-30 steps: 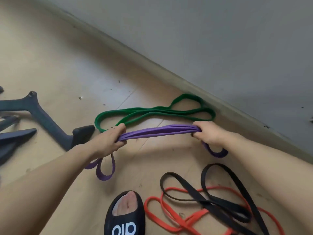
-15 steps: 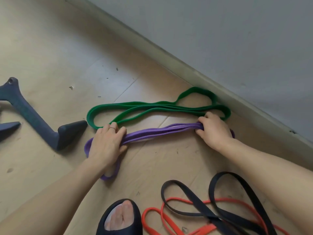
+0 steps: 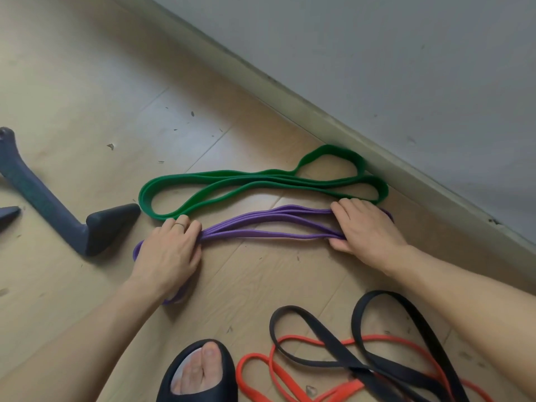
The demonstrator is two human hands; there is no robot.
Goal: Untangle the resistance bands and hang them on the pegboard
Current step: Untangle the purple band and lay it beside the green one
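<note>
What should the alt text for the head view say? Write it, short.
Both hands, left and right, press the ends of a folded purple resistance band flat on a wooden floor, beside a green band by the wall; black and red bands lie tangled nearer.

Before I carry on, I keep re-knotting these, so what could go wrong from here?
1. The purple band lies folded in several strands between your left hand and right hand; lifting both ends together could twist them again.
2. The green band lies just beyond it, so a fingertip might snag it.
3. The black band and red band cross beside your foot; a step could drag them tighter.
</note>
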